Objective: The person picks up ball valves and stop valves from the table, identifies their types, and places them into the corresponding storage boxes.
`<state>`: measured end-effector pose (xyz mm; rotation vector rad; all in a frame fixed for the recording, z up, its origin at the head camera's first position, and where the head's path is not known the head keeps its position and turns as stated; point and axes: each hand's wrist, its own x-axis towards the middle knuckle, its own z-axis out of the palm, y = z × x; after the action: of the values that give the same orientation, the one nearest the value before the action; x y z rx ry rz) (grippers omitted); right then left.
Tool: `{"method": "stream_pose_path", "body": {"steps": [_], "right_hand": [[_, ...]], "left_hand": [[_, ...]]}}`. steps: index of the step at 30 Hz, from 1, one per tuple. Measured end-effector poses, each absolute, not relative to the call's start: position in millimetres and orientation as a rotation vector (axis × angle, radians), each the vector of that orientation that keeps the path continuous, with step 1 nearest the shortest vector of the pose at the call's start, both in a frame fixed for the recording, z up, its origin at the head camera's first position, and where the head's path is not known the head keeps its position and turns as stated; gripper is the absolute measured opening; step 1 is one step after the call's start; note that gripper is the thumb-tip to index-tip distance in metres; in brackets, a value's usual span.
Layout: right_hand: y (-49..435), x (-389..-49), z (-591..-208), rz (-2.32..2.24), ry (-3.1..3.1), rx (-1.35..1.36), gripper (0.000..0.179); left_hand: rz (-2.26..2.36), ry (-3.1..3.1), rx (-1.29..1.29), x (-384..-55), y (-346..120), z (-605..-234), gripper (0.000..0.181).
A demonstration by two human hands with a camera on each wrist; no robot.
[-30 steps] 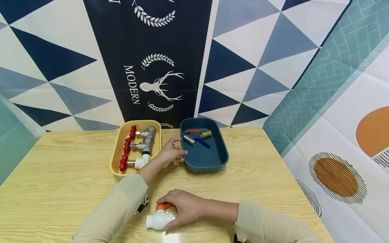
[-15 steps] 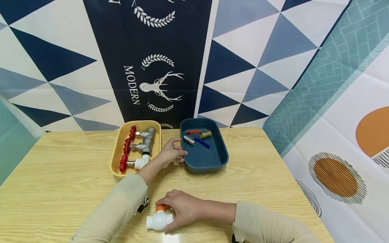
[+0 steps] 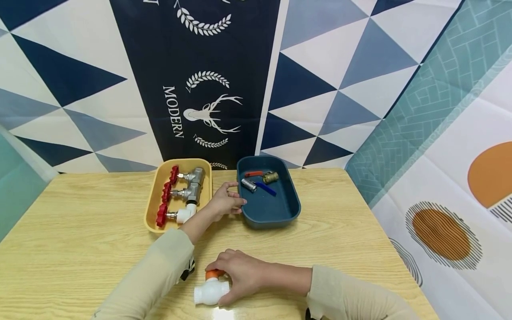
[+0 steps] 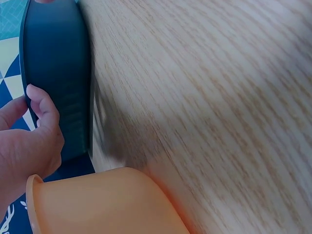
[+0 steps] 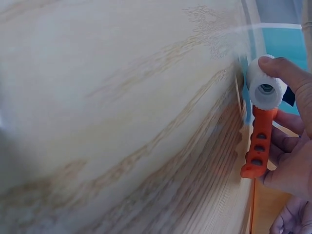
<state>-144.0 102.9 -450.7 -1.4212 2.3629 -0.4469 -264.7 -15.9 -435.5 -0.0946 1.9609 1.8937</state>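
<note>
My left hand point(image 3: 224, 202) holds the near left edge of a blue plastic bin point(image 3: 276, 212), thumb and fingers on either side of the rim in the left wrist view. Inside that bin lie a silver ball valve point(image 3: 249, 185) with a blue lever point(image 3: 266, 189) and a brass ball valve point(image 3: 270, 177) with a red lever point(image 3: 254, 174). Close to the front of the table, my right hand point(image 3: 246, 275) grips a white plastic ball valve point(image 3: 210, 293). Its thumb presses the white body, and the fingers are at the orange handle point(image 5: 258, 146), which points downward in the right wrist view.
A yellow bin point(image 3: 149, 218) stands left of the blue one, under my left forearm. In it are several valves with red handwheels point(image 3: 162, 215), two metal and one white. Patterned cloth point(image 3: 208, 66) rises behind the wooden table point(image 3: 80, 249).
The right hand and the white ball valve have shifted very slightly to the right. My left hand has stayed at the blue bin's rim.
</note>
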Motion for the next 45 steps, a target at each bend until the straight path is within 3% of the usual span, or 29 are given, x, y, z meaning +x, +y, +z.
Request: {"method": "stream_pose_path", "body": {"steps": [45], "right_hand": [[131, -162, -420, -0.619, 2.408, -1.210, 0.066]], "left_hand": [[1.891, 1.964, -0.103, -266, -16, -437, 0.066]]}}
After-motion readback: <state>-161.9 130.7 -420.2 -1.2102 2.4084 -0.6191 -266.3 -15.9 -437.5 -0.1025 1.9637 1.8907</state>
